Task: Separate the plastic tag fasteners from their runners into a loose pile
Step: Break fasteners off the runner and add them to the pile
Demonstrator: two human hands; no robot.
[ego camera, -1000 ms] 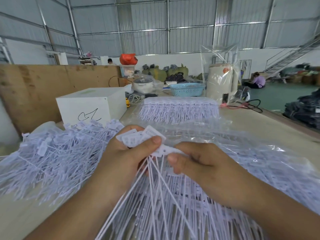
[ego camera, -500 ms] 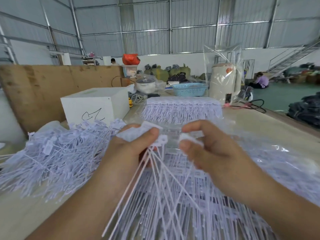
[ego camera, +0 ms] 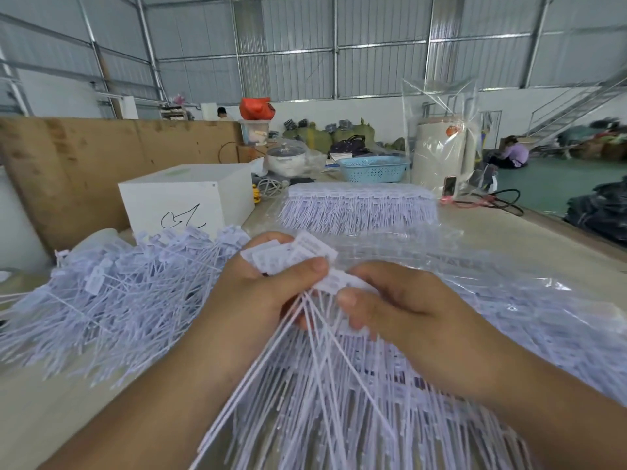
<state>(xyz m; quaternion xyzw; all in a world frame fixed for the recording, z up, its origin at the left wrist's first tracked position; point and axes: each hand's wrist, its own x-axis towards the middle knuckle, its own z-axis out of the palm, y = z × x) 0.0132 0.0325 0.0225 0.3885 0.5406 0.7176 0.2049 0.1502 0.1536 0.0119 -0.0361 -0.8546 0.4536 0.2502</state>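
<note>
the left hand (ego camera: 261,293) pinches a fan of freed fasteners (ego camera: 288,256) while the right hand (ego camera: 400,310) grips the next tag (ego camera: 334,283), best snapped off with a short twist.

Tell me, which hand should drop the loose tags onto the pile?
Left, probably: the left hand already pinches the loose tags and is nearer the pile.

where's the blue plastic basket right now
In the head view, the light blue perforated plastic basket sits at the far end of the table, right of centre, between the white lidded cooking pot and the tall cream cylinder wrapped in clear plastic.
</note>
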